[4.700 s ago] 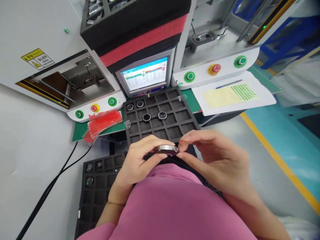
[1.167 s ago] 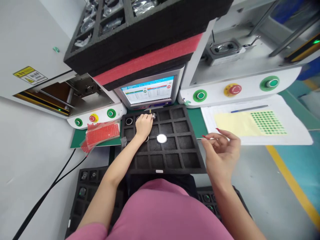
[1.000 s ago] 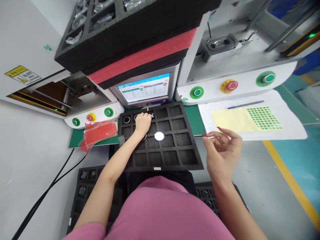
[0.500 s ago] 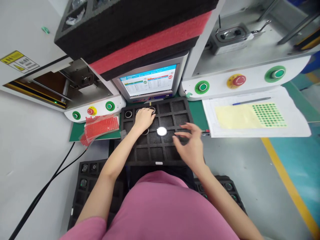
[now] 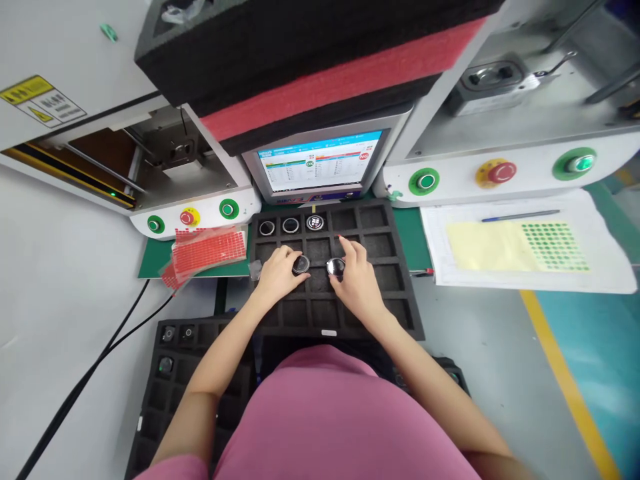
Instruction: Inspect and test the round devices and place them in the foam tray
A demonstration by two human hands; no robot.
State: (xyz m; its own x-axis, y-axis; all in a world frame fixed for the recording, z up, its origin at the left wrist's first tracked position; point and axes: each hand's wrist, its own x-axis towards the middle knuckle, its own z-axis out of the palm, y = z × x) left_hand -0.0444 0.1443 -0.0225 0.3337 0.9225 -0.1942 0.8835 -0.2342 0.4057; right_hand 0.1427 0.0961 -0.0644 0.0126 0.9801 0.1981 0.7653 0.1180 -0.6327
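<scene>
The dark disc (image 5: 301,265) was at the left part of the foam tray (image 5: 393,277), its rim gripped between the left hand's (image 5: 278,275) thumb and fingers. The right hand (image 5: 359,280) pinched the shiny disc (image 5: 336,267) near the tray's middle, one finger raised. Three round pieces (image 5: 291,225) sat in separate compartments along the far edge, starting at the far left corner; a white label (image 5: 329,333) marked the near edge.
</scene>
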